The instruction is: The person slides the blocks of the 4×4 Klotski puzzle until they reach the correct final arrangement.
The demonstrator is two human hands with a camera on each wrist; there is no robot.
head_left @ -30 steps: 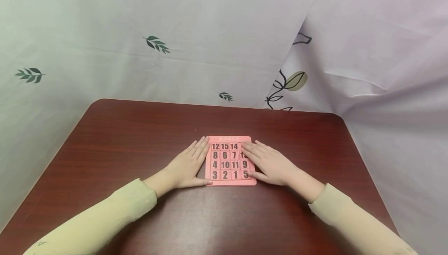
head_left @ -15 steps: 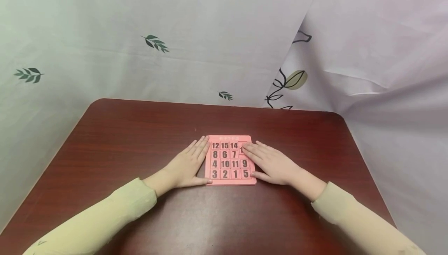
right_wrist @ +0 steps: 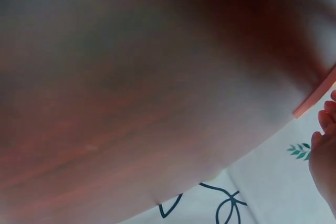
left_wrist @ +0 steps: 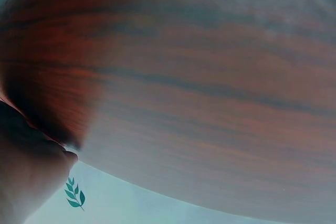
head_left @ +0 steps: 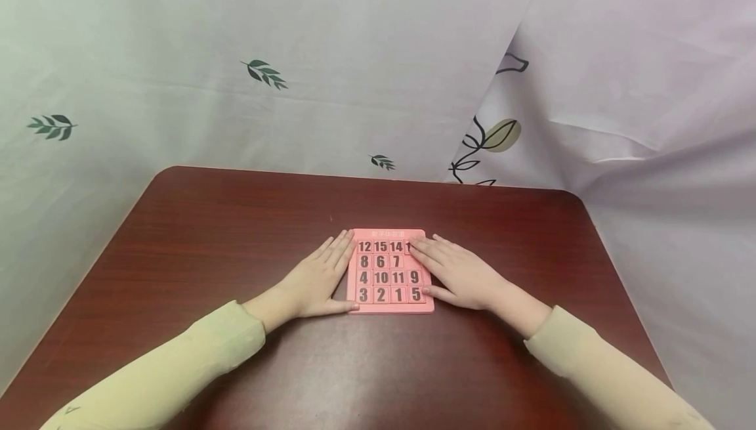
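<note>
Puzzle (head_left: 388, 270): likely light, stiff; hold rim (head_left: 390, 309).
Left hand (head_left: 309, 283): straight-fingered, touching puzzle's left.
Right hand (head_left: 458, 274): straight-fingered, touching puzzle's right.

Pink board (head_left: 391, 308), black numbers (head_left: 380, 278), dark red wood-grained table (head_left: 260, 226), pale leaf-printed cloth (head_left: 342, 75)

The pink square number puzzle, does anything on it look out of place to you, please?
Nothing looks damaged or askew: the pink square number puzzle has one visible gap, right of its square pink 7 tile, and is out of numerical order, seemingly usual for sliding puzzles.
</note>
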